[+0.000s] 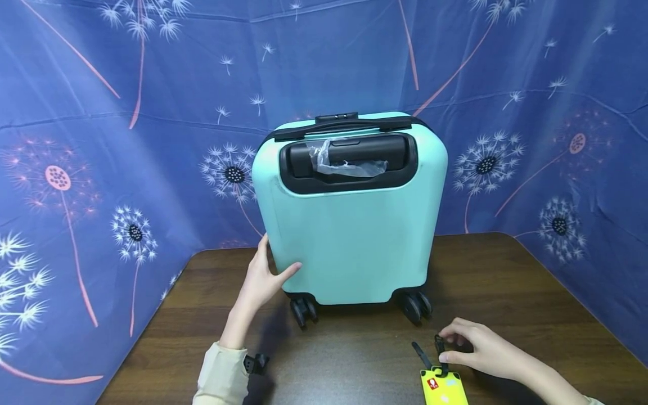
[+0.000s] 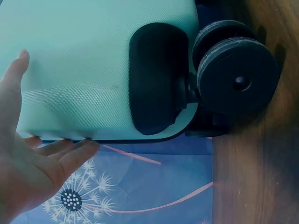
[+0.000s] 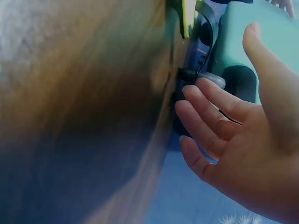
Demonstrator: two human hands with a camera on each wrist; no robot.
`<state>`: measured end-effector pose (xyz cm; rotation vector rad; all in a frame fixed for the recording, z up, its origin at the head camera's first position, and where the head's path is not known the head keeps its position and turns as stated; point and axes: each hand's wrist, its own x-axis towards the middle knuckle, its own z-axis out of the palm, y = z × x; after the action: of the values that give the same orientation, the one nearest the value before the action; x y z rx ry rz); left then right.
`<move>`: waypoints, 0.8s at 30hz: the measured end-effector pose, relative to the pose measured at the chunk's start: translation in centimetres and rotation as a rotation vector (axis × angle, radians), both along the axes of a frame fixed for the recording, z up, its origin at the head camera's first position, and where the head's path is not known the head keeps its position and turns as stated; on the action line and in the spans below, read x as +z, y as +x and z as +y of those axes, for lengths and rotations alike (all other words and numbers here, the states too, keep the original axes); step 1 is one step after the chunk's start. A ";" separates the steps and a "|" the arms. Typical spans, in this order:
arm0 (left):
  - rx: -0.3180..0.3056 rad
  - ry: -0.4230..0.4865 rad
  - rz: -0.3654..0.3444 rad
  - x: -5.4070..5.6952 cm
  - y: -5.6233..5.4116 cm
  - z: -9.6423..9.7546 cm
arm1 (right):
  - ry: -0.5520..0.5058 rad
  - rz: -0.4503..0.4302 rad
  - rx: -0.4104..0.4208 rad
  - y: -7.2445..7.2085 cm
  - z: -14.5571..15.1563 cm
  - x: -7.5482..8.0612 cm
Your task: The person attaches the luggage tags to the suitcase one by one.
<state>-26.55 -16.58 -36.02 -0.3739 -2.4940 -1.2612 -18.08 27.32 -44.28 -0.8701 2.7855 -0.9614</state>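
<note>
A mint-green suitcase (image 1: 349,242) stands upright on its black wheels (image 1: 412,306). My left hand (image 1: 265,281) is at its lower left corner, thumb on the front face and fairly straight fingers along the side edge. In the left wrist view, the left hand (image 2: 42,168) sits beside a black wheel (image 2: 238,77). A yellow luggage tag (image 1: 445,389) with a black strap lies at the front right. My right hand (image 1: 478,349) has thumb and forefinger spread around the upright part of the strap (image 1: 439,346). In the right wrist view, the fingertips reach the strap (image 3: 214,28).
The wooden table (image 1: 329,360) extends under the suitcase. Clear plastic film (image 1: 349,163) clings to the black pull handle (image 1: 374,147). A blue cloth with dandelions (image 1: 324,56) hangs close behind. The left wrist wears a black device (image 1: 255,363).
</note>
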 end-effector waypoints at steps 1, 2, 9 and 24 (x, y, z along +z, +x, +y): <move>-0.001 0.008 0.008 -0.1 0.0 0.1 | -0.016 -0.016 0.004 0.0 -0.1 -0.1; -0.005 0.019 0.017 -0.1 -0.1 0.1 | -0.029 -0.035 0.005 0.0 -0.1 -0.2; 0.014 0.067 0.011 -0.4 0.0 0.4 | -0.030 -0.107 -0.023 0.1 -0.4 -0.7; 0.017 0.092 0.001 -0.6 0.0 0.6 | -0.106 -0.229 0.094 0.4 0.3 -1.7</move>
<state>-26.55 -15.99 -36.64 -0.3299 -2.4223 -1.3626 -17.70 27.57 -45.94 -0.8364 2.5005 -1.1233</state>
